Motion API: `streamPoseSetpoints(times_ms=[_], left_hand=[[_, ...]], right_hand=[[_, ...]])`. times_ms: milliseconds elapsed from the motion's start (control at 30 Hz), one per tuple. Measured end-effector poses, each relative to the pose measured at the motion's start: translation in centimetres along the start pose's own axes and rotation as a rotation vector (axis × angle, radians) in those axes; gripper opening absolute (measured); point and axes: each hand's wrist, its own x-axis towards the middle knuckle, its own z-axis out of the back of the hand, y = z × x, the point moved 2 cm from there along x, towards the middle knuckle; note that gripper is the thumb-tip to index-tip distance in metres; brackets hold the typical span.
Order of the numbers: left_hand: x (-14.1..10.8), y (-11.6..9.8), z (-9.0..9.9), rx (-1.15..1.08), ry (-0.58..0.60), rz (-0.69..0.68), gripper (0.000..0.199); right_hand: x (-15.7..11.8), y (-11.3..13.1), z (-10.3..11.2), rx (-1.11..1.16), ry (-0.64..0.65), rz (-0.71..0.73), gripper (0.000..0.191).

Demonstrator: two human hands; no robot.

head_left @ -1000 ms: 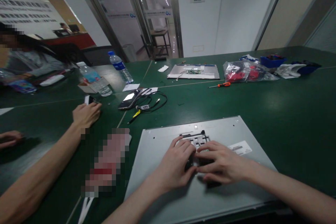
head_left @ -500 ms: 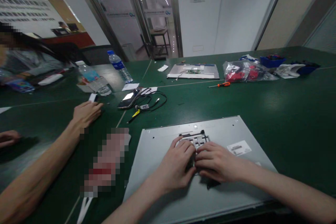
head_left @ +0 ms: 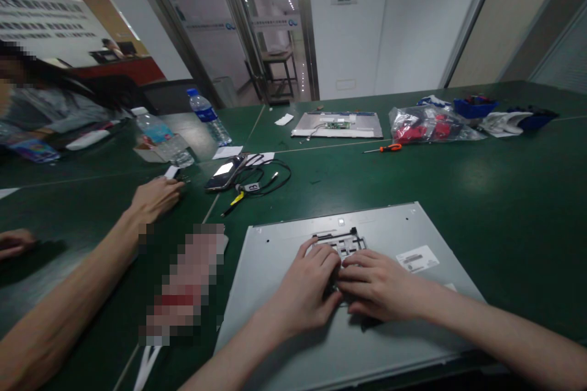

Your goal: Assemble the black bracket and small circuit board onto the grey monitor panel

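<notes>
A large grey metal panel (head_left: 275,263), like the back of a flat display, lies flat on the green table. Near its middle is a dark open frame (head_left: 353,244) with slots, partly covered by my fingers. My left hand (head_left: 314,287) is curled over the left side of this frame, thumb bent inward. Facing it, my right hand (head_left: 378,287) is bent over the right side, the fingertips of both hands almost touching. What is between the fingers is hidden. A white label (head_left: 417,258) sits on the panel beyond my right hand.
At left, a co-worker's hand (head_left: 158,198) touches a small white object (head_left: 171,172). Close by are a phone (head_left: 224,174), black cables (head_left: 275,186), bottles (head_left: 210,117) and a blurred-out card (head_left: 188,275). Farther off lie another panel (head_left: 312,125), an orange screwdriver (head_left: 389,148) and a plastic bag (head_left: 426,122).
The co-worker's hand has shifted slightly to the right with the white object. My right hand has moved slightly, fingers still bent; my left hand stays nearly in place.
</notes>
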Motion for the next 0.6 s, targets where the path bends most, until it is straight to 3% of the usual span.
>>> streamPoseSetpoints(times_ms=[600], left_hand=[[0.11, 0.21, -0.21, -0.019, 0.002, 0.024, 0.033]], right_hand=[[-0.06, 0.16, 0.11, 0.02, 0.026, -0.099, 0.044]])
